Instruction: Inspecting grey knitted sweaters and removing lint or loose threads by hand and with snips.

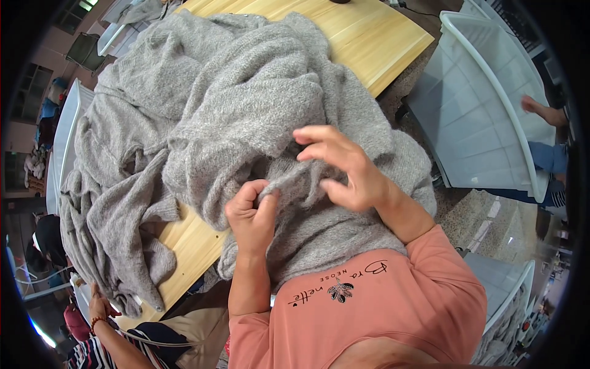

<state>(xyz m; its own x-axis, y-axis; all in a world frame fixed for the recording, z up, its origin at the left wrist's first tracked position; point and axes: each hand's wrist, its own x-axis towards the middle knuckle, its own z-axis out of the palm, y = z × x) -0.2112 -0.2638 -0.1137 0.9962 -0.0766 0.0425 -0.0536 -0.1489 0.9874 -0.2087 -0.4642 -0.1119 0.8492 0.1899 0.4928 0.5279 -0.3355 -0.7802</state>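
Observation:
A heap of fuzzy grey knitwear (pixel 258 101) covers most of the wooden table and spills over its near edge against my body. My left hand (pixel 251 215) is closed, with thumb and fingers pinching a bunched fold of a grey knit garment (pixel 296 183). Just right of it, my right hand (pixel 347 169) hovers over the same fold. Its fingers are spread, with the thumb close to the knit; I cannot tell whether the thumb touches it. The garment's outline is lost among the folds around it.
The wooden table (pixel 381 46) shows bare at the far right. More grey knits with sleeves (pixel 123 227) lie to the left, beside a co-worker's hand (pixel 101 305). A large pale plastic bin (pixel 479 117) stands right, with another person's hand (pixel 544 111) above its rim.

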